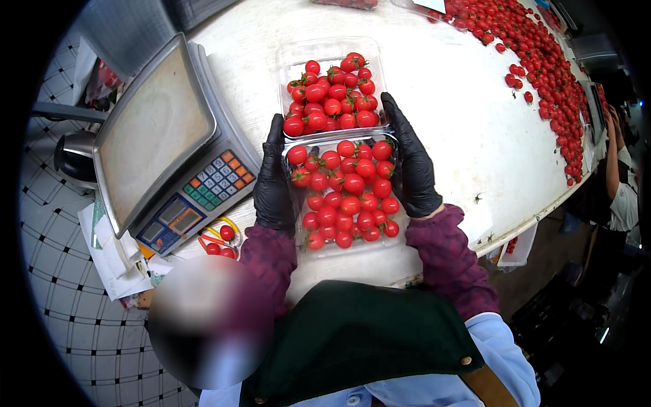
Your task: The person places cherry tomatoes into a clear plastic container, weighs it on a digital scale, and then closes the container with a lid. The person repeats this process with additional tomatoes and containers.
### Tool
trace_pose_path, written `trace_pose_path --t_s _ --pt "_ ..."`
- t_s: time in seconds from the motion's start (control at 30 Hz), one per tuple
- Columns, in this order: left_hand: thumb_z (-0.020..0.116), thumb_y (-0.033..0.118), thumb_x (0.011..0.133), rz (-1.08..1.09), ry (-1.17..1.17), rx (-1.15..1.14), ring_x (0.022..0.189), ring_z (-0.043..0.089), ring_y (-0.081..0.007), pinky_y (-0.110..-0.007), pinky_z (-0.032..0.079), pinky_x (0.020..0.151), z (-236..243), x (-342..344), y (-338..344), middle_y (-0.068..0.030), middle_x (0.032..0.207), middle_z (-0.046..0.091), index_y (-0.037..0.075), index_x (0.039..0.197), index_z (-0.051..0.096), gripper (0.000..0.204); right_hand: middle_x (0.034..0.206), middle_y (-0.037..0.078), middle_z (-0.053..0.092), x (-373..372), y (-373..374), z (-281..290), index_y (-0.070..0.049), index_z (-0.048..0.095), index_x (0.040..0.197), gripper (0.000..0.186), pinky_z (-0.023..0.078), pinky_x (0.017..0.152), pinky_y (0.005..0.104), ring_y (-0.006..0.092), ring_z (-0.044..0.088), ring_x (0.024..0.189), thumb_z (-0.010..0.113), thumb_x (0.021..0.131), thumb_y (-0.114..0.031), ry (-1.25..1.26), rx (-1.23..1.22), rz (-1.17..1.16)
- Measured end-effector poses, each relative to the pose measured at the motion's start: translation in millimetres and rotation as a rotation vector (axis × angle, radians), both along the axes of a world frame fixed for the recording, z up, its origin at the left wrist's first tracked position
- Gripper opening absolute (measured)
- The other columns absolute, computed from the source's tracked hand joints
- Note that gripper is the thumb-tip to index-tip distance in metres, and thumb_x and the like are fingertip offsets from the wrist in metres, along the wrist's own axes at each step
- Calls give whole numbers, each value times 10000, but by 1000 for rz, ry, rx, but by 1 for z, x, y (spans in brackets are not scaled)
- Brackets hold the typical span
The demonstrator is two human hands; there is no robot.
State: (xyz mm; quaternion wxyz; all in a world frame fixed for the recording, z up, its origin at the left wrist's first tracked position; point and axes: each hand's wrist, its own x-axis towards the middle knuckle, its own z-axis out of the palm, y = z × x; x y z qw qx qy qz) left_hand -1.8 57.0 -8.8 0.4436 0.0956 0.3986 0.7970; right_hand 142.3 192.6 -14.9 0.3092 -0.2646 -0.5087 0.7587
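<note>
Clamping adjoining clear plastic trays [325, 51] of cherry tomatoes [350, 205] between black-gloved left hand [274, 180] and right hand [415, 163], just right of the digital weighing scale [166, 146]; gripping opposite sides, apparently to keep both steady and spill-free.

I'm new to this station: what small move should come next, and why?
Probably ease the near container level toward the scale: the left hand and right hand flank it, tomatoes crowd it, and the scale stands close at left.
</note>
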Motion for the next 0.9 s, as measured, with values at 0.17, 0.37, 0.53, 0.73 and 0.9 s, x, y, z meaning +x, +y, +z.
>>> trace_pose_path --t_s 0.17,0.37,0.53,0.73,0.9 --pt "324 365 981 -73 -179 -167 1219 418 -204 -352 360 1015 22 15 -32 -77 1364 395 106 1401 296 494 1412 107 332 27 -18 9 -43 313 1383 503 300 1056 336 202 367 1259 263 992 -356 118 -493 117" --pt "297 293 985 -180 -355 -364 1252 386 -252 -397 345 1039 77 70 -87 -108 1402 331 88 1405 253 469 1387 144 353 78 -87 71 -45 304 1367 554 351 1032 423 285 386 1255 287 969 -430 49 -1014 95" --pt "287 280 988 -371 -210 -448 1309 301 -249 -382 297 1071 85 96 -144 -106 1450 239 100 1432 171 492 1353 133 400 127 -125 70 -43 317 1361 504 362 1023 377 249 420 1227 297 981 -373 -161 -885 139" --pt "325 306 978 -262 -324 -288 1293 327 -228 -367 297 1067 66 98 -142 -111 1423 291 64 1423 189 524 1376 132 386 134 -128 72 5 276 1380 461 261 1078 326 210 389 1253 341 983 -221 -340 -689 96" --pt "331 249 967 -180 28 -302 1283 343 -223 -370 291 1072 35 89 -134 -124 1395 340 19 1387 270 483 1377 104 381 125 -113 48 -15 306 1376 473 293 1056 309 184 378 1255 331 988 -285 -371 -36 253"
